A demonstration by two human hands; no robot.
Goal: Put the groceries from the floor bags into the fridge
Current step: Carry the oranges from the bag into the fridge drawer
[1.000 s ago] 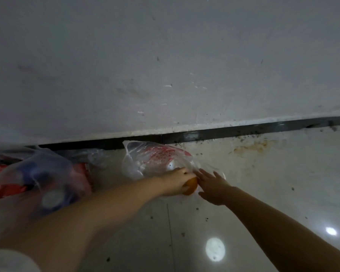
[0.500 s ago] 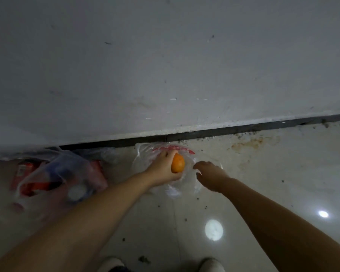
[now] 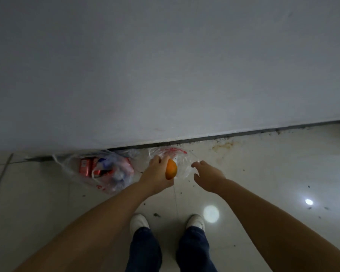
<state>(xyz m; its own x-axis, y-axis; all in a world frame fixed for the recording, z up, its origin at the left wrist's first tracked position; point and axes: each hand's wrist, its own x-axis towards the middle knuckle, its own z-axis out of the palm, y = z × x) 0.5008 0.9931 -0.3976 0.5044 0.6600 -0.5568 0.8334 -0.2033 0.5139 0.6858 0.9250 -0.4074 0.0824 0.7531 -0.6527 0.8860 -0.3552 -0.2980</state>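
Orange fruit [image 3: 171, 169] is sitting in the left hand [image 3: 157, 173], whose fingers are wrapped tightly around it. The fruit is hanging just in front of the clear plastic bag with red print [image 3: 170, 154], which is lying on the pale tiled floor [image 3: 263, 173] against the foot of the grey wall [image 3: 165, 65]. To the right of this bag the right hand [image 3: 208, 178] is hovering with its fingers apart and loosely curled, holding nothing; whether its fingertips are touching the bag's plastic I cannot tell. To the left of this bag, just beside it, a second clear bag [image 3: 104, 170] is lying on the floor with red packets and blue and white packs showing through it. Nearer to the person than the bag, two white shoes [image 3: 138, 222] and dark blue trouser legs [image 3: 143, 250] are standing on the tiles.
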